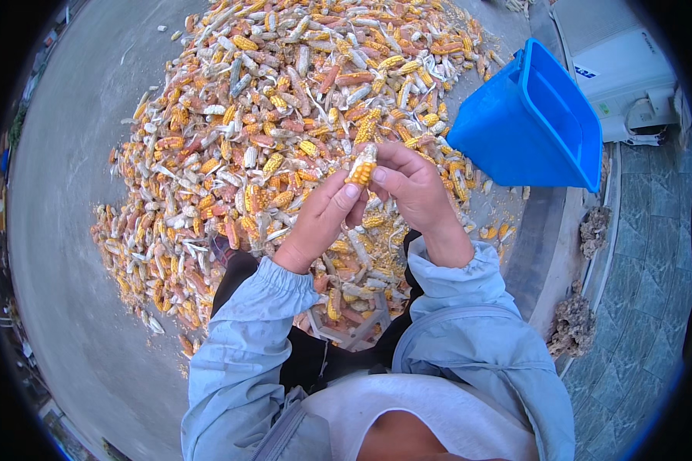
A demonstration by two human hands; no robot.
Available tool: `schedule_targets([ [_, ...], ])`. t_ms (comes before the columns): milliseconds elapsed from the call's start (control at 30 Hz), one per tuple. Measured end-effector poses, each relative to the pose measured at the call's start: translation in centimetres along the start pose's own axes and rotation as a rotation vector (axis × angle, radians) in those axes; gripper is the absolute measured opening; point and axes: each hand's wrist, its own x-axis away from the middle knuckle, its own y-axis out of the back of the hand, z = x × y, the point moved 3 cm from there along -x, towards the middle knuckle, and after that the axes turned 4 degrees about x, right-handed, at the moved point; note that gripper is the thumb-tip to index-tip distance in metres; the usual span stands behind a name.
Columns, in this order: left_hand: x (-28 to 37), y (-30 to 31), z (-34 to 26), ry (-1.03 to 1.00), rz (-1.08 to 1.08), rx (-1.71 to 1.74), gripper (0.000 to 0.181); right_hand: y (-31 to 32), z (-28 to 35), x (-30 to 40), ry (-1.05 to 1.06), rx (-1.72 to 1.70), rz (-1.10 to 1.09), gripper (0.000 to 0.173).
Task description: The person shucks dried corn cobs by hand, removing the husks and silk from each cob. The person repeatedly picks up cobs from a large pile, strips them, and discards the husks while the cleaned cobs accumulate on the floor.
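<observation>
Both of my hands meet over a big heap of dried corn cobs (300,144), holding one small, partly shelled ear of corn (361,167) between them. My left hand (328,214) has its thumb and fingers on the lower end of the ear, where yellow kernels show. My right hand (412,187) grips it from the other side, thumb by the kernels and fingers behind; the upper end looks pale and bare. In the heap lie yellow-kernelled ears, bare reddish and whitish cobs and scraps of husk. Loose kernels are scattered below my hands.
A blue plastic bin (490,121) leans tilted at the heap's right edge. Beyond it stands a white appliance casing (617,63). Between my legs is a light-coloured frame (352,328) over cobs. Rough stones (574,325) line the edge of the tiled strip (640,276); grey concrete (75,230) lies left.
</observation>
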Motion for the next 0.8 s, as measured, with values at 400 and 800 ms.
schedule_targets([
  [400, -0.2, -0.3, 0.4, 0.053, -0.009, 0.091, 0.033, 0.1, -1.1, -0.3, -0.112, 0.006, 0.035, 0.025],
  [800, 0.3, 0.2, 1.7, 0.062, -0.055, 0.138, 0.033, -1.0, -1.4, -0.2, -0.030, 0.301, 0.001, 0.026],
])
